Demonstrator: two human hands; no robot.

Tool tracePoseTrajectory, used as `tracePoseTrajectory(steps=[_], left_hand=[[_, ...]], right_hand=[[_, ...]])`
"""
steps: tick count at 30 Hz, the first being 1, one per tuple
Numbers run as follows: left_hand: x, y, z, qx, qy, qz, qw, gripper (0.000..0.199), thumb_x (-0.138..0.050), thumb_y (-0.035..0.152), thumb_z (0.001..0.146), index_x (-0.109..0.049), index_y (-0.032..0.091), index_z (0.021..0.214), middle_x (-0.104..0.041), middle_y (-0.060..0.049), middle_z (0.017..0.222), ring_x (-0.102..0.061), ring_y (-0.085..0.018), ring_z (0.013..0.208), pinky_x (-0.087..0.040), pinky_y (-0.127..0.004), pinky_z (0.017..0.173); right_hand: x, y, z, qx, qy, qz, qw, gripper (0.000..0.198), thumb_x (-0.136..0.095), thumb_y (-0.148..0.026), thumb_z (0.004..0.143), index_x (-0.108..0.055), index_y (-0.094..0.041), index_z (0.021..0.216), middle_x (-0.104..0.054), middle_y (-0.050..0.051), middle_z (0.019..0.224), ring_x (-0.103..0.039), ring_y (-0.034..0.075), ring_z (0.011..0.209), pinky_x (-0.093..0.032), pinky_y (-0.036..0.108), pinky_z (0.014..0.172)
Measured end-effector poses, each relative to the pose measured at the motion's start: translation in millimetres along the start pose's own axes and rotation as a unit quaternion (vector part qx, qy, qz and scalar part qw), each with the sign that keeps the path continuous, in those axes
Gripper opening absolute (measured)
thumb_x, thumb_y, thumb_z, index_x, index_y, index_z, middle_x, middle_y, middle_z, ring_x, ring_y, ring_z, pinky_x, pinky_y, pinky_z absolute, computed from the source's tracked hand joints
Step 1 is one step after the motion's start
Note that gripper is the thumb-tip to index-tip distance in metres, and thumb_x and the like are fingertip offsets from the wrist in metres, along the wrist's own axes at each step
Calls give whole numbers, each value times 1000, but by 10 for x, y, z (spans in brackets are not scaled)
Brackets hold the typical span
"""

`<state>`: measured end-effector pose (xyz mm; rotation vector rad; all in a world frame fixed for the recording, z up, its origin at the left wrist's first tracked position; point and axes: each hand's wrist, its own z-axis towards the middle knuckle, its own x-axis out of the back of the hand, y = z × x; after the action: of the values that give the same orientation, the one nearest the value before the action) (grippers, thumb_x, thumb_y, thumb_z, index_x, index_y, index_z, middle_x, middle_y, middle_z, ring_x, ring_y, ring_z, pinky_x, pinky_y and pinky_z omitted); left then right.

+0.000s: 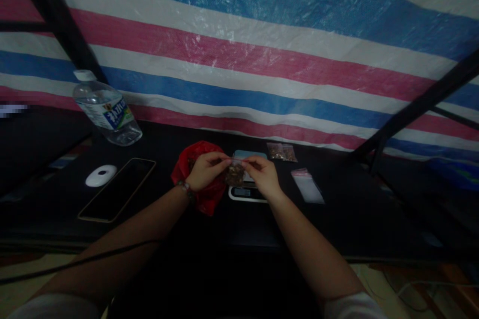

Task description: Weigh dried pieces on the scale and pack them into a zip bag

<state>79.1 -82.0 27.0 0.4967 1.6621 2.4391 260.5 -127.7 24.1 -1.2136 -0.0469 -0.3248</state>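
Observation:
Between both hands hangs a small clear zip bag point(235, 175) with brown, dried-looking bits inside. My left hand point(205, 170) pinches the top edge of the bag on one side, and my right hand point(264, 175) pinches it on the other. Below and behind the bag is a white kitchen scale point(239, 198) with a small display and a light blue top, partly hidden by the right hand. A red plastic bag point(209, 202) lies beside the scale, partly behind my left hand; its contents are hard to make out.
Right of the scale lie filled zip bags point(281, 152) and a stack of flat zip bags point(309, 187). To the left are a phone point(118, 190), a white computer mouse point(101, 175) and a clear plastic bottle point(108, 109). Striped sheeting point(239, 50) hangs behind the black table point(337, 224).

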Motion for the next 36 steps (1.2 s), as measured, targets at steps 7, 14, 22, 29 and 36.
tracePoseTrajectory(steps=[7,14,22,29,36], left_hand=[[3,-21,11,58,8,-88,994,30,-70,45,72,-66,15,78,-66,-2,67,-58,-13,56,-48,-25,53],[7,-50,34,70,29,-61,995,25,-69,41,73,-67,16,75,-63,0,59,-57,-13,53,-45,-25,49],[-11,-38,4,55,20,-67,996,29,-69,43,73,-67,15,78,-66,-2,67,-60,-14,58,-50,-26,56],[-50,-15,-28,17,19,-27,999,31,-68,45,73,-68,14,78,-70,-5,77,-65,-15,68,-53,-26,63],[-83,6,-44,19,-20,-64,998,26,-66,40,75,-66,14,80,-71,-4,78,-66,-15,69,-54,-25,65]], right_hand=[[44,17,40,-21,25,-17,999,19,-71,-39,70,-70,-20,73,-68,1,69,-61,17,62,-49,29,61],[57,0,47,-21,48,-27,998,15,-69,-35,72,-70,-20,73,-69,1,71,-62,18,65,-48,29,63],[25,49,26,-18,35,18,999,19,-70,-38,71,-68,-19,74,-69,2,71,-63,18,65,-50,30,63],[-24,12,-6,-1,-5,11,1000,17,-71,-36,70,-70,-20,76,-69,2,75,-64,17,70,-51,29,67],[-52,3,-22,13,-29,-18,999,13,-69,-32,72,-70,-20,76,-68,3,76,-63,17,71,-50,28,67]])
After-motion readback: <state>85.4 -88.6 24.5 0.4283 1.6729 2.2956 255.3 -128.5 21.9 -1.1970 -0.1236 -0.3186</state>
